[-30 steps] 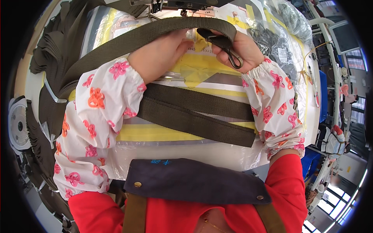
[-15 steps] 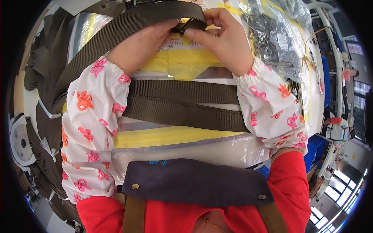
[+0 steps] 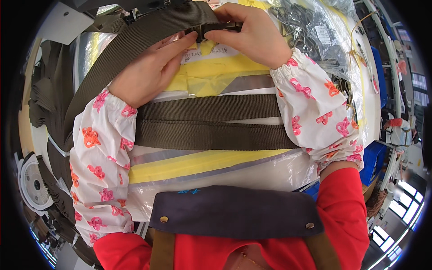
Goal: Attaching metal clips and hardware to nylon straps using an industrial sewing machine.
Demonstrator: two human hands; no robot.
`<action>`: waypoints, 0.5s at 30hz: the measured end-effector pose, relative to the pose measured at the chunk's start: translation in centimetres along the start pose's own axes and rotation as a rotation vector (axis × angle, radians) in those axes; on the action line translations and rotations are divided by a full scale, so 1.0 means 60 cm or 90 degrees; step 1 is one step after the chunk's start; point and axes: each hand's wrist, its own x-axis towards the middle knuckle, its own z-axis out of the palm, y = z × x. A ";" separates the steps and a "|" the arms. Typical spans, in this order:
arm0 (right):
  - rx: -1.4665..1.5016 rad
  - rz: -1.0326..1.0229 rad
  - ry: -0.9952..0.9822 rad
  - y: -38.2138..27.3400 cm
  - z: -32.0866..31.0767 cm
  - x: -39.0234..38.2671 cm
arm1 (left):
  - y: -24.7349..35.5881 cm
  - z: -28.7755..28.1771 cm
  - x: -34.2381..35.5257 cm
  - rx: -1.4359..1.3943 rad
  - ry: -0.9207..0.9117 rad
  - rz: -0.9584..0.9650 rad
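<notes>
A wide, dark olive webbing strap (image 3: 148, 33) arcs from the left side up to the top of the table. Where it folds over, a small dark metal buckle (image 3: 200, 33) sits on it, between my two hands. My left hand (image 3: 155, 69) is closed, its fingertips pressing the webbing at the buckle's left side. My right hand (image 3: 254, 36) pinches the strap to the right of the buckle, thumb underneath and fingers above. The ends of both grips are partly hidden by the webbing. Below the hands, two more lengths of strap (image 3: 211, 135) lie side by side across the table.
Clear plastic and yellow tape (image 3: 211, 74) cover the worktop. A plastic bag of metal hardware (image 3: 306, 33) lies at the far right. Many strap lengths (image 3: 51, 103) hang at the left, near a round white device (image 3: 36, 184). Part of a machine (image 3: 96, 20) shows at the upper left.
The buckle and both hands have shifted a little left in the view. My left fingers have straightened along the strap, and a length of webbing now shows right of the buckle, in my right hand.
</notes>
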 end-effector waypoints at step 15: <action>-0.111 -0.090 -0.058 0.002 -0.019 0.007 | 0.005 -0.020 0.026 0.091 -0.058 0.024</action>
